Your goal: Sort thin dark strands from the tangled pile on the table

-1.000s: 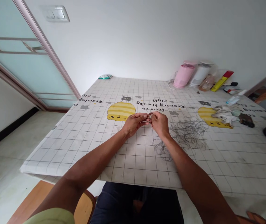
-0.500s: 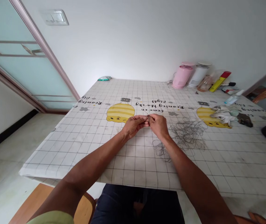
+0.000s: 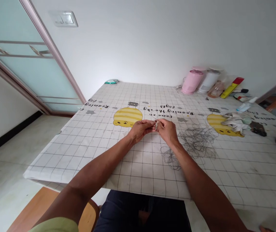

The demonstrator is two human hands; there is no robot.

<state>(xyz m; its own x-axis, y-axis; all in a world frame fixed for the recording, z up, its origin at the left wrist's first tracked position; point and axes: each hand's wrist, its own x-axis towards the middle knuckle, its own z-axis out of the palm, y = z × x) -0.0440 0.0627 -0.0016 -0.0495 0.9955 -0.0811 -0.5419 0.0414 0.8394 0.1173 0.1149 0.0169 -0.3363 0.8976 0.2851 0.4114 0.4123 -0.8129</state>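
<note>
My left hand (image 3: 142, 129) and my right hand (image 3: 167, 129) meet fingertip to fingertip above the middle of the table. Both are closed in a pinch, and a thin dark strand of thread shows faintly at the fingertips; most of what they hold is hidden by the fingers. Right beside my right hand and partly behind that forearm lies a loose tangle of dark thread (image 3: 197, 141), spread over the tablecloth (image 3: 128, 164). The cloth is white with a black grid, yellow striped bear balloons and printed words.
Along the wall stand a pink cylinder (image 3: 192, 82), a white one (image 3: 209, 81), an amber bottle (image 3: 215, 89) and a yellow-red box (image 3: 232, 87). Farther right are a clear bottle (image 3: 246, 104), a crumpled cloth (image 3: 237, 120) and a dark object (image 3: 258, 129). A green packet (image 3: 111, 81) lies at the back left.
The view has shifted slightly, so the table appears a little farther right. My fingertips have parted slightly, with my right hand a bit farther from the left. The thread tangle looks unchanged.
</note>
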